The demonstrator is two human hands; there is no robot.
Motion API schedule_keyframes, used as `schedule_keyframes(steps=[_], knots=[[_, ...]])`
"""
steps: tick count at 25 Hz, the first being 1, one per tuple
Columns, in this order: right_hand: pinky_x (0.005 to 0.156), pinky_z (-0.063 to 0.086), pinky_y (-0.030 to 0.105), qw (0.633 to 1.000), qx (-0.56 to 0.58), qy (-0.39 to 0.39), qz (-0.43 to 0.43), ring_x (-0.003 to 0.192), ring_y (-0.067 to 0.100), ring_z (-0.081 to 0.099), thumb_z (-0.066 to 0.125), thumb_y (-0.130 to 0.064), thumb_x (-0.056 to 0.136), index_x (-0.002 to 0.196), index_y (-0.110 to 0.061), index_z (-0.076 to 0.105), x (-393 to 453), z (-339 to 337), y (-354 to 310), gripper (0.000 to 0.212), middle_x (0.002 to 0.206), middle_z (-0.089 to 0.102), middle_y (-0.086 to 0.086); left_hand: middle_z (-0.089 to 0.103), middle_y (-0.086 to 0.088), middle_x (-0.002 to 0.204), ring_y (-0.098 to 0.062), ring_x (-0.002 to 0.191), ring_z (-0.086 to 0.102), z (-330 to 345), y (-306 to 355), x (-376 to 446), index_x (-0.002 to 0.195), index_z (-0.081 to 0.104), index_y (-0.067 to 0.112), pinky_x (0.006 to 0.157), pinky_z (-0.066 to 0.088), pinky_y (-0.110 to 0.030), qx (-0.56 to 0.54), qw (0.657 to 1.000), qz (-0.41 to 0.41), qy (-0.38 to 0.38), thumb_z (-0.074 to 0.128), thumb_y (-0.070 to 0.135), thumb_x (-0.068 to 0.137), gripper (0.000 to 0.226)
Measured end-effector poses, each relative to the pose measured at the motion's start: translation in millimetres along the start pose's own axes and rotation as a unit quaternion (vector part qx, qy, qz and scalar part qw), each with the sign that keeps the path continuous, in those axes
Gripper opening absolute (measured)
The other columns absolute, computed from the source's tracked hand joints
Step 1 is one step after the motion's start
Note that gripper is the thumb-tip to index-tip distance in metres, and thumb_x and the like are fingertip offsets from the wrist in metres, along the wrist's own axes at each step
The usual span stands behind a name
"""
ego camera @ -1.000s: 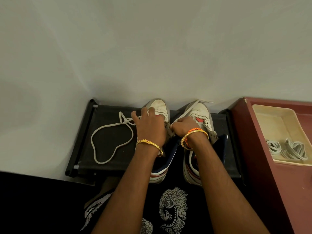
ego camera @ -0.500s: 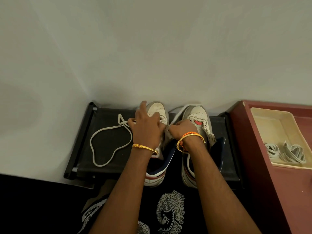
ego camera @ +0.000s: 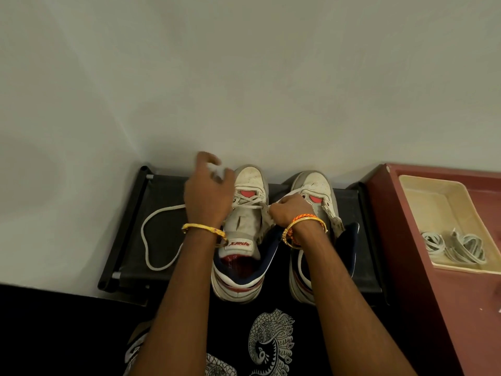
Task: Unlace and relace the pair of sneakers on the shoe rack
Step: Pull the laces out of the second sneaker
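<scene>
On the black rack (ego camera: 360, 256), against the wall, two white sneakers stand side by side, toes to the wall. The left hand (ego camera: 207, 194) is lifted over the rack just left of the left sneaker (ego camera: 245, 226); its fingers are curled and blurred, and something pale shows between them, probably the lace (ego camera: 157, 234), though whether they pinch it cannot be told. From under that hand the lace runs out in a loose loop lying on the rack. The right hand (ego camera: 288, 210) sits between the shoes, fingers closed in a pinch on a lace end coming off the left sneaker's lowest eyelets; the fingertips themselves are hidden behind the knuckles. Beyond those fingers, the right sneaker (ego camera: 317, 191) is half covered by the wrist and forearm. Far right of both hands, a cream tray (ego camera: 433, 196), cut off by the frame edge, holds coiled laces (ego camera: 455, 246).
</scene>
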State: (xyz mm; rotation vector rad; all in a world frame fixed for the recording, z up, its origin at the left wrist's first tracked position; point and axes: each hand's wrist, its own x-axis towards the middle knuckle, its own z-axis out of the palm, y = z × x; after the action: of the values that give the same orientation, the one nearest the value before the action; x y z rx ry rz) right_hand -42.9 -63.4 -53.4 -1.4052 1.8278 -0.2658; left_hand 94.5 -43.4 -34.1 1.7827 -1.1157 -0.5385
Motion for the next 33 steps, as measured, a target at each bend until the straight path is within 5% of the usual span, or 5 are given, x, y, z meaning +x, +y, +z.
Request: schedule_keyframes(steps=[8,14,21,26,33], knots=[[0.071,0.044,0.028,1.0,-0.001,-0.004,-0.001,0.069,0.016,0.048,0.052,-0.016,0.087,0.096,0.0,0.067,1,-1,-1,0.024,0.083,0.057,0.008,0.044,-0.009,0.134,-0.027,0.123,0.04,39,-7,-20,0.126,0.058,0.024,0.101,0.033,-0.042,0.427,0.879,0.123,-0.173,0.048,0.029,0.096,0.032],[0.055,0.039,0.024,1.0,0.016,-0.005,0.012,0.059,0.015,0.046,0.054,-0.019,0.084,0.072,-0.005,0.058,-4,-3,-2,0.019,0.064,0.051,0.005,0.051,-0.005,0.112,-0.011,0.09,0.06,23,-3,-10,0.088,0.066,0.006,0.084,0.05,-0.026,-0.014,0.998,-0.059,-0.023,0.062,0.013,0.088,0.008],[0.057,0.04,0.025,0.999,0.033,-0.005,0.017,0.059,0.014,0.044,0.055,-0.021,0.085,0.07,-0.006,0.055,-3,-2,-1,0.021,0.063,0.049,0.003,0.049,0.002,0.07,-0.007,0.055,0.046,-33,-1,8,0.081,0.047,0.016,0.051,0.042,-0.027,-0.24,0.926,-0.16,0.243,0.047,0.016,0.094,0.013],[0.078,0.049,0.034,0.983,-0.036,0.107,-0.145,0.09,0.026,0.058,0.057,-0.01,0.081,0.099,-0.01,0.063,0,9,-10,0.02,0.095,0.062,0.01,0.021,-0.015,0.148,-0.033,0.137,0.022,-17,-11,-17,0.143,0.022,0.014,0.111,0.014,-0.052,0.194,0.972,-0.129,-0.001,0.067,0.044,0.076,0.086],[0.101,0.032,0.041,0.918,-0.299,0.059,-0.255,0.117,0.032,0.044,0.052,-0.025,0.091,0.118,-0.018,0.058,-3,28,-24,0.028,0.119,0.056,0.014,0.063,-0.011,0.102,-0.017,0.084,0.053,2,-20,-32,0.105,0.064,0.007,0.064,0.039,-0.022,0.179,0.966,-0.085,-0.163,0.055,0.015,0.089,0.02]])
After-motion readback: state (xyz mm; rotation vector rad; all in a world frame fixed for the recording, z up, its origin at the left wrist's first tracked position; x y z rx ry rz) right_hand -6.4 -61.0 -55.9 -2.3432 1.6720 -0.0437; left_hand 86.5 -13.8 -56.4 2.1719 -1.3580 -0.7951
